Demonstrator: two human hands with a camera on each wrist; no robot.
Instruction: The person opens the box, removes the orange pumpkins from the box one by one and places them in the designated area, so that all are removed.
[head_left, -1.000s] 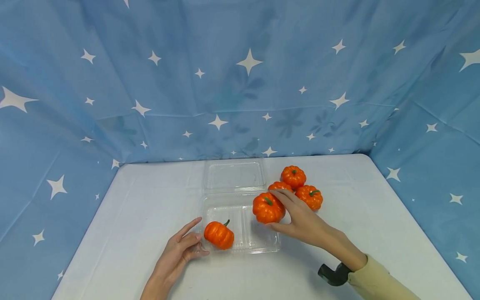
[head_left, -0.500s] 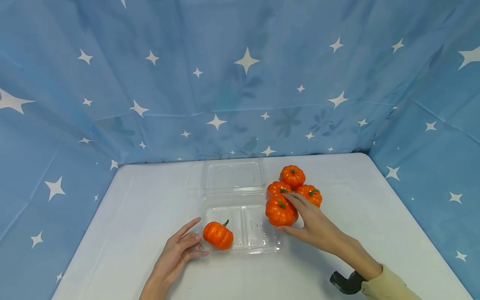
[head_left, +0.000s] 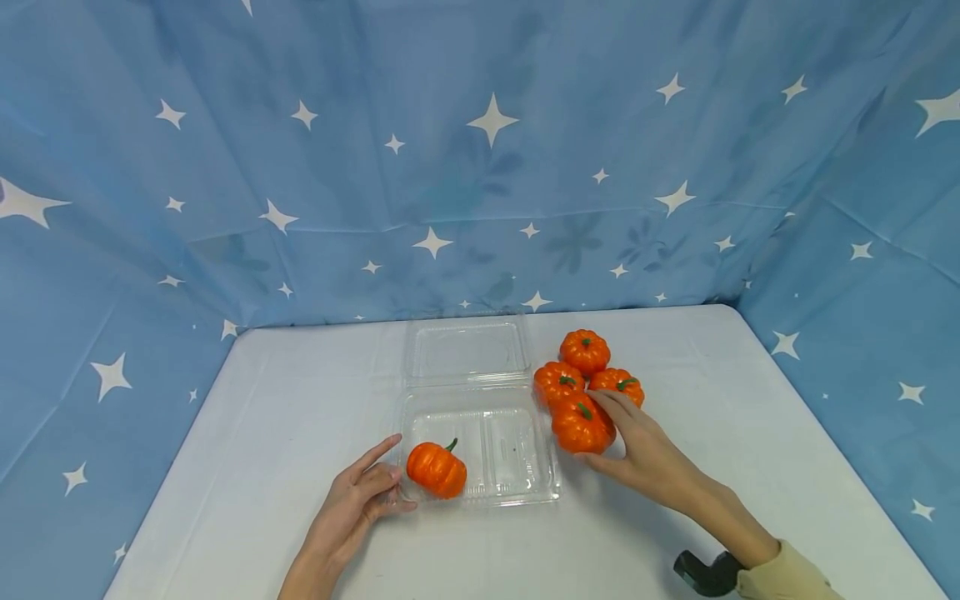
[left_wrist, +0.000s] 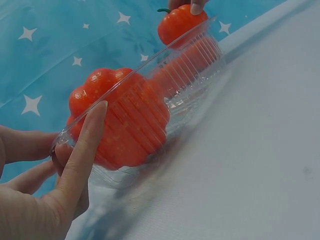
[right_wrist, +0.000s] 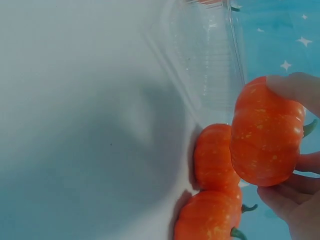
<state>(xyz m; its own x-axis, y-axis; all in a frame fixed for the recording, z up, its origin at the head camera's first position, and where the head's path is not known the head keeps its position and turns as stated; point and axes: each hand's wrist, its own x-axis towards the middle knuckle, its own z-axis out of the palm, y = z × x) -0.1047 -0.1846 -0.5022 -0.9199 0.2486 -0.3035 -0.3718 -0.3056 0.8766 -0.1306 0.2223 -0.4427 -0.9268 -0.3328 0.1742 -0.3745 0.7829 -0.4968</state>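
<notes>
My right hand (head_left: 652, 462) grips a small orange pumpkin (head_left: 579, 427) with a green stem, thumb on one side and fingers on the other. In the right wrist view this pumpkin (right_wrist: 265, 135) is up off the table, beside the clear plastic clamshell box (right_wrist: 210, 65). The box (head_left: 513, 454) lies unfolded in the head view, with its lid (head_left: 471, 350) laid back behind it. Another pumpkin (head_left: 437, 470) lies on its side in the box's left part. My left hand (head_left: 352, 504) pinches the box's left rim between thumb and fingers, clearly seen in the left wrist view.
A cluster of three more pumpkins stands right of the box: one near its corner (head_left: 558, 382), one at the back (head_left: 585, 352) and one on the right (head_left: 618, 387). A white cloth covers the table (head_left: 300, 400). Blue star-printed curtain (head_left: 465, 167) closes off the back and sides.
My right hand has carried its pumpkin rightward, from over the box's right part to beside the box, in front of the cluster. The left hand and the box have stayed in place.
</notes>
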